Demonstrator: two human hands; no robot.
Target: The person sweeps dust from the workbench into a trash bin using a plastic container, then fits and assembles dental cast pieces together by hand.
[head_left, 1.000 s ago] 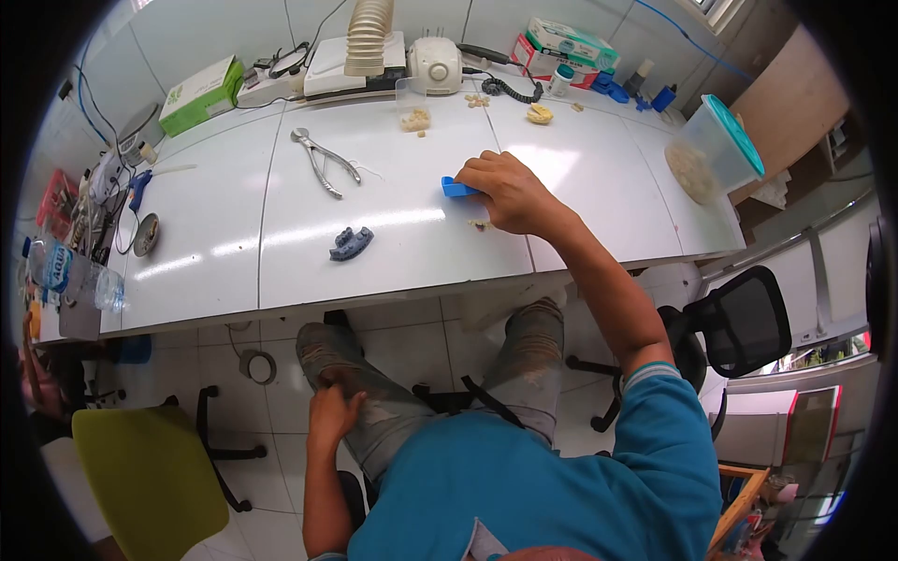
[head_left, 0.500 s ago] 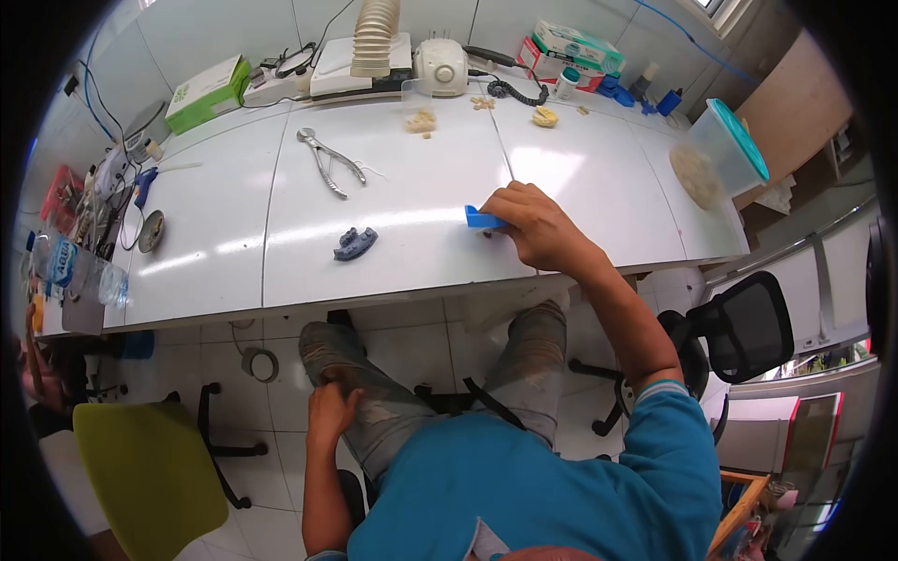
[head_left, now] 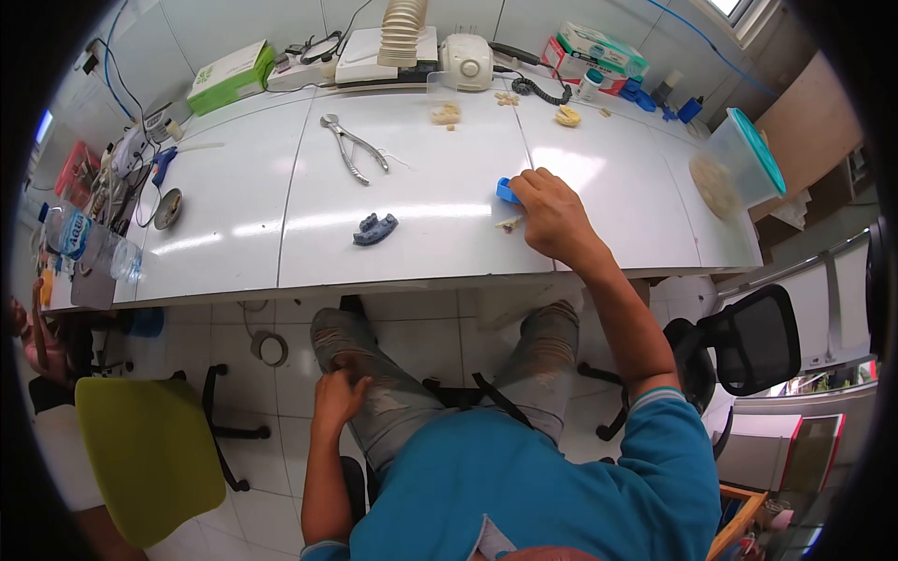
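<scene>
Over the right half of the white table, my right hand (head_left: 558, 220) is closed around a small blue plastic box (head_left: 506, 191), whose left end sticks out from the fingers. Just below the box lies a small tooth-like piece, pale and dark red (head_left: 508, 225). My left hand (head_left: 340, 396) rests on my left thigh, thumb apart from the fingers and nothing visible in it. A dark grey-blue dental model piece (head_left: 375, 230) lies near the table's front edge. Behind it are metal pliers (head_left: 354, 150), handles spread.
Along the back stand a green box (head_left: 230, 79), a white machine with a ribbed hose (head_left: 404, 33) and glove boxes (head_left: 599, 51). A tub with a teal lid (head_left: 739, 164) is at the right. A water bottle (head_left: 70, 231) lies left. Chairs (head_left: 150, 449) flank me.
My right hand has moved the blue box slightly away from the front edge, so the small piece below shows more. The whole view has shifted a little; my left hand stays on the thigh.
</scene>
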